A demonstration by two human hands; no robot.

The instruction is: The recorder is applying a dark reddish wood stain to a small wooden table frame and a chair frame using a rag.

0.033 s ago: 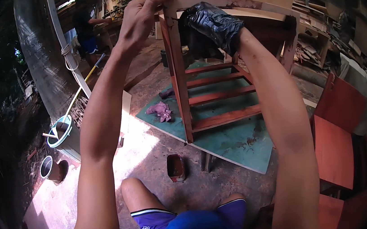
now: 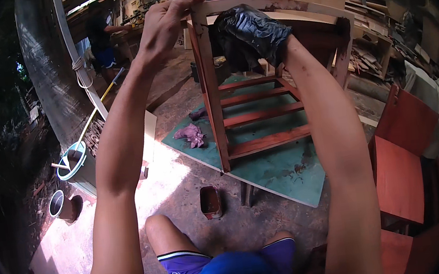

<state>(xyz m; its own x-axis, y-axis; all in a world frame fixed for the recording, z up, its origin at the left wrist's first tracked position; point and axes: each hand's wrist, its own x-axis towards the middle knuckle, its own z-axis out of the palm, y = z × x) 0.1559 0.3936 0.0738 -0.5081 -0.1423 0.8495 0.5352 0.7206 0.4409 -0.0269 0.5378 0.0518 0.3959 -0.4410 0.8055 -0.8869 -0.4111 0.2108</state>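
A wooden furniture frame (image 2: 216, 105) with a curved top rail and reddish slats stands on a green board (image 2: 284, 178). My bare left hand (image 2: 168, 21) is closed around the frame's top left corner. Inside the frame, just under the top rail, is my right hand (image 2: 253, 27) in a shiny black glove. Dark cloth (image 2: 243, 56) hangs beneath the glove, apparently bunched in the fingers; the fingertips are hidden. A crumpled purple cloth (image 2: 191, 135) lies on the board, left of the frame. In front of the board, a small open container (image 2: 210, 202) holds dark reddish-brown liquid.
Left are a bucket (image 2: 73, 163) with a long-handled tool, a smaller pot (image 2: 60, 204) and a tree trunk (image 2: 47, 75). Reddish panels (image 2: 400, 178) stand at right. Wood scraps (image 2: 369, 52) fill shelving behind. Another person (image 2: 102, 36) stands at a far workbench.
My gloved right hand has shifted very slightly right relative to the frame's upright. My left hand keeps its hold on the corner. The view has turned slightly.
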